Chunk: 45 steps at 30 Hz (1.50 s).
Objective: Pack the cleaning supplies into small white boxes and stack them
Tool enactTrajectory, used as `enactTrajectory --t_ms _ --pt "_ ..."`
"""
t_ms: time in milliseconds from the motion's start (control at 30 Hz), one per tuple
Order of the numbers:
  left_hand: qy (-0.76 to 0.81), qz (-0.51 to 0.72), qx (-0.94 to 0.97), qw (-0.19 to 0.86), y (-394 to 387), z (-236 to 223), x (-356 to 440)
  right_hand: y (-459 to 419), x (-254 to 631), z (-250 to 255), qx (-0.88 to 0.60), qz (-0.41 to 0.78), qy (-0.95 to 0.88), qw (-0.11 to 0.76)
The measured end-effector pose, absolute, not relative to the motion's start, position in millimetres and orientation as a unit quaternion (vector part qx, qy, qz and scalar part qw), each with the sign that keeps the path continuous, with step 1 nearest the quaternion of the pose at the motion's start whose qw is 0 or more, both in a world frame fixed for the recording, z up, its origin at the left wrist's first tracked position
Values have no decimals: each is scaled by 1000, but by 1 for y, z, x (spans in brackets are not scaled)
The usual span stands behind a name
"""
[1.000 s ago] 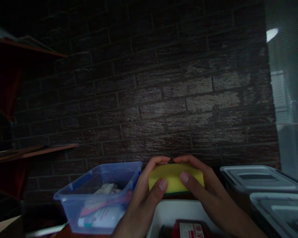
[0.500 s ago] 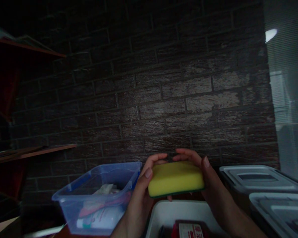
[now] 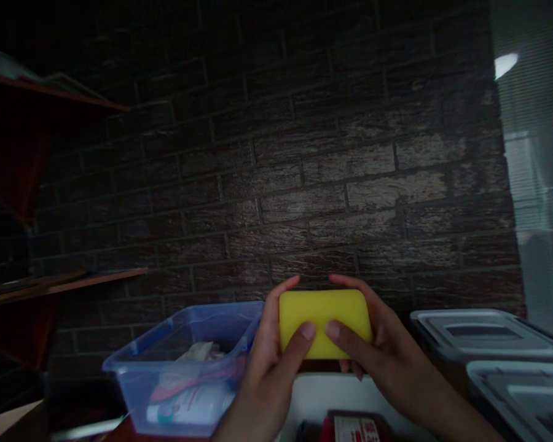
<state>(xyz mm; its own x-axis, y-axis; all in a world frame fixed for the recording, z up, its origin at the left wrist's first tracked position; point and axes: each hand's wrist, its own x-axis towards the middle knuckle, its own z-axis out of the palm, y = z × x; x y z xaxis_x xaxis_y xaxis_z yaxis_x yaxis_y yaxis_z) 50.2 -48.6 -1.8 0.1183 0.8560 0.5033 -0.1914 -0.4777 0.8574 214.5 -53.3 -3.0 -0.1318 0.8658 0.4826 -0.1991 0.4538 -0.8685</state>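
A yellow sponge (image 3: 325, 314) is held up in front of the dark brick wall, its broad yellow face turned toward me. My left hand (image 3: 270, 368) grips its left end, thumb pressed on the front and fingers curled behind. My right hand (image 3: 378, 356) grips the right end the same way, thumb on the front face. Both hands hover over a white bin (image 3: 322, 399) that holds a dark red item with a label (image 3: 352, 426).
A clear blue plastic tub (image 3: 184, 344) with tubes and packets stands at the left. Two grey lidded boxes (image 3: 483, 334) stand at the right. Wooden shelves (image 3: 74, 282) jut out at the left. A pale curtain (image 3: 534, 184) hangs at the right.
The sponge has been turned in both hands: half a second ago it lay tilted with its green edge showing, now its yellow face is toward me with both thumbs back on it.
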Motion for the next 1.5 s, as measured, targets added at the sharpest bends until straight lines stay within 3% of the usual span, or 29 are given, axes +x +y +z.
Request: enactTrajectory --t_ms 233,567,700,933,1100,1300,1500 --pt "281 572 656 403 -52 -4 51 -55 212 1 -244 441 -595 626" --pt "304 613 614 393 -51 -8 51 -62 215 0 -371 392 -567 622" --pt "304 596 621 407 -54 -7 49 -61 215 0 -357 405 -577 613" --pt "304 585 667 346 -56 -8 52 -53 214 3 -279 440 -574 632" --pt "294 566 699 323 -49 -7 51 -52 214 2 -272 404 -581 652" --pt "221 559 682 417 -56 -4 49 -56 216 -3 -318 348 -610 637" --pt "208 596 691 353 -48 -4 46 -54 220 -14 -353 261 -634 637"
